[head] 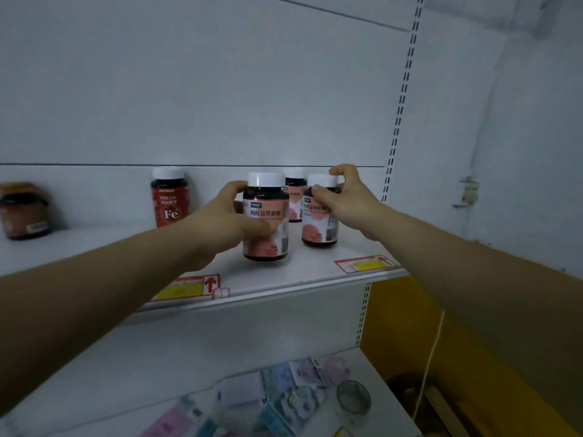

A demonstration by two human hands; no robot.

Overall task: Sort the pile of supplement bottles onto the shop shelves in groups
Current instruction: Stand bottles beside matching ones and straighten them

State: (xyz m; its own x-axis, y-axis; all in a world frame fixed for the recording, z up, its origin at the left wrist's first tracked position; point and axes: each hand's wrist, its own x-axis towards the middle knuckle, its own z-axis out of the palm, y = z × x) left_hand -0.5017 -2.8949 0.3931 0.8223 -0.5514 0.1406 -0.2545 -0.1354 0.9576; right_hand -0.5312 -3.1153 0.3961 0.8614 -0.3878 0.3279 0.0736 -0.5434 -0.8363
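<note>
White shelf, outstretched left hand gripping front bottle, right hand pinching second bottle

Dim, bluish, perhaps motion-blurred; edges bow outward.

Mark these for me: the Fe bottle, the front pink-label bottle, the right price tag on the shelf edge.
Fe bottle (170, 205): head view, on its red label.
front pink-label bottle (268, 212): head view, on the label's text line.
right price tag (366, 264): head view, on its yellow patch.
</note>
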